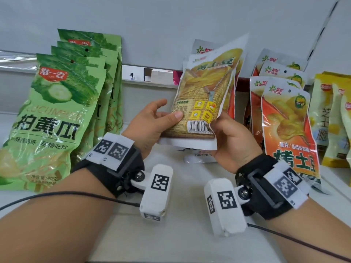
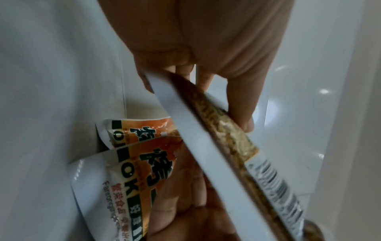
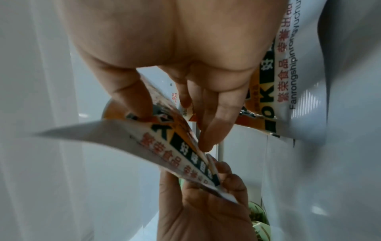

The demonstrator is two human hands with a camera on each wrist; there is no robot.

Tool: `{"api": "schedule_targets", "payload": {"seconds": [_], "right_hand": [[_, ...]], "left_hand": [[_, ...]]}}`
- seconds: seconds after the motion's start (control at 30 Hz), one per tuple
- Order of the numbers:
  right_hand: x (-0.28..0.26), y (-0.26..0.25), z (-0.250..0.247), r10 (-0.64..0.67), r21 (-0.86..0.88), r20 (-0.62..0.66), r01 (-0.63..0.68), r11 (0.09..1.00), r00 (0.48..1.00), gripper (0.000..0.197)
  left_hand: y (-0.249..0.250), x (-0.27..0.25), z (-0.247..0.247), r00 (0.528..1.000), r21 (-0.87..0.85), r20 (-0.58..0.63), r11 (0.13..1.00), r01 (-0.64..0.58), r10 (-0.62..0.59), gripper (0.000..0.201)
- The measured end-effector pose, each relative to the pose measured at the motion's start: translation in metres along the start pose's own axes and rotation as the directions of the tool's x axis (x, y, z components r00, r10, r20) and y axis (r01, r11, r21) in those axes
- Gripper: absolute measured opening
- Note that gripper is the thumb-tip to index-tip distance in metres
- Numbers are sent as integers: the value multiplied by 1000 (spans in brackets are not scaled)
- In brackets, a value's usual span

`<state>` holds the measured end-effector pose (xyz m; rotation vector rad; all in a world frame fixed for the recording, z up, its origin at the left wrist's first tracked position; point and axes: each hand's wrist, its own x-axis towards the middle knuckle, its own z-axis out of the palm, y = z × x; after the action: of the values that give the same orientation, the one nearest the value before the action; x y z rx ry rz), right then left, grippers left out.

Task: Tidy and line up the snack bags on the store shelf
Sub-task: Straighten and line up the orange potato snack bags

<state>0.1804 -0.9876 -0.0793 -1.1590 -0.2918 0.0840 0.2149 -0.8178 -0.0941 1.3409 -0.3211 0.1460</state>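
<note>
- Above the white shelf board [image 1: 180,234], centre of the head view: a flat foil snack bag with a yellow-brown woven print and a barcode [image 1: 205,95], held upright off the shelf, its back toward the camera, tilted slightly rightward.
- Left hand [image 1: 152,124]: grips the bag's lower left edge, thumb across the printed face, remaining fingers behind; the index finger sticks out straight past the edge.
- Right hand [image 1: 231,141]: pinches the bag's lower right corner beside the barcode; the right wrist view shows the thumb and fingers [image 3: 214,120] closing on the film.
- Behind the held bag: further bags of the same brand [image 1: 203,49] leaning against the grey back wall [image 1: 171,19].
- Left of the hands: a leaning row of green cucumber-print bags [image 1: 57,114].
- Right of the hands: orange potato-chip bags [image 1: 284,130] standing in overlapping rows, then pale yellow bags [image 1: 330,118] at the frame edge.
- Both wrists: black straps carrying white marker-tagged camera housings [image 1: 157,190].
</note>
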Motion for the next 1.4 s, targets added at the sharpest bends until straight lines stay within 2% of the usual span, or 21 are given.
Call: {"api": "schedule_targets", "payload": {"seconds": [0.03,0.1,0.17,0.2,0.33,0.47,0.63,0.77,0.83,0.93,1.0,1.07,1.1,1.17,1.23,1.3,1.4], "right_hand": [[0,-2,1,0,20,-18,0,1000,1000,42],[-2,-4,2,-26,36,-16,26,999,1000,52],[-4,-2,1,-60,-53,33,61,997,998,58],[-5,-1,1,-73,-122,50,79,989,996,55],[-5,3,-2,-109,-263,53,119,957,993,50],[-3,2,-7,-69,-269,37,76,960,997,36],[0,-3,-13,-84,-303,-15,75,950,996,22],[4,-3,-17,-111,-271,-84,84,959,990,22],[5,-3,-18,-121,-300,-94,87,950,988,32],[5,-2,-19,-155,-332,-92,117,936,984,26],[6,-1,-21,-168,-360,-119,115,926,979,18],[7,0,-21,-168,-405,-133,101,909,977,17],[7,0,-21,-162,-416,-130,95,904,978,17],[6,1,-18,-152,-378,-112,100,920,982,21],[6,-1,-17,-170,-318,-113,126,940,979,31],[7,-4,-19,-209,-276,-141,164,947,968,29],[7,-7,-22,-226,-243,-165,182,953,960,23]], "left_hand": [[0,0,0,1000,-18,-15,1000,2,-2,88],[1,-1,-1,997,99,-70,994,-38,45,77],[-2,-1,-3,983,274,-125,957,-93,131,62],[-3,-1,-3,979,297,-137,949,-104,151,59],[-2,-1,1,994,90,-88,994,-62,69,52],[-1,-3,1,997,48,9,996,-74,74,18],[1,-2,1,993,34,12,993,-114,114,21],[1,-2,2,993,-4,46,994,-107,107,25],[0,-3,2,992,2,68,994,-107,107,31],[-3,-5,5,988,19,148,999,-50,46,43],[-5,-4,5,989,-22,147,1000,-2,5,36],[-5,-1,4,995,-37,99,999,-9,12,13],[-5,0,3,997,-48,73,999,-21,24,8],[-4,1,1,998,-73,58,997,-32,36,16],[-4,1,1,996,-88,81,996,-24,32,16],[-4,-1,4,992,-115,128,993,-7,22,16],[-3,-3,5,979,-139,204,990,15,14,34]]}}
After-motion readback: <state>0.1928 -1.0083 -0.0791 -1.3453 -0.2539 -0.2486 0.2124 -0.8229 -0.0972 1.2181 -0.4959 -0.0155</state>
